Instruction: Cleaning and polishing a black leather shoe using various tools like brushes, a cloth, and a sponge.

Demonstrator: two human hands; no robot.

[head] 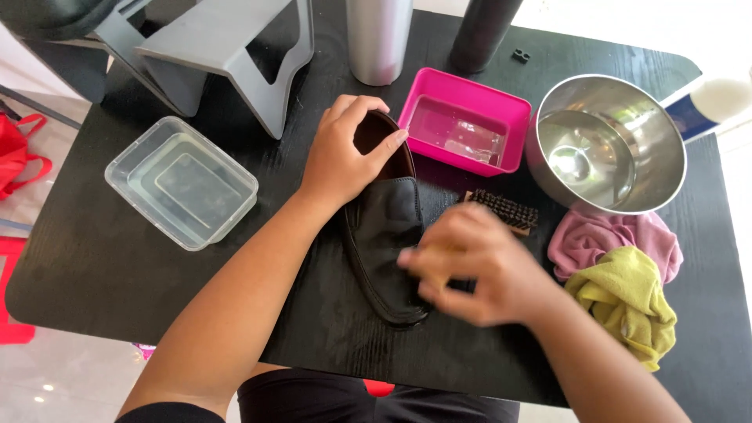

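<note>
A black leather loafer (385,223) lies on the black table (94,258), toe toward me. My left hand (345,153) grips its heel end, fingers curled over the shoe's opening. My right hand (474,262) is blurred over the toe and right side of the shoe; its fingers are bent, and I cannot tell whether it holds anything. A wooden brush with dark bristles (505,210) lies just beyond my right hand, bristles up.
A pink tray of water (465,121) and a steel bowl holding water (605,142) sit behind the shoe. Pink cloth (603,235) and yellow cloth (627,301) lie at right. A clear plastic container (182,182), grey stand (215,55) and two cylinders (379,39) occupy the left and back.
</note>
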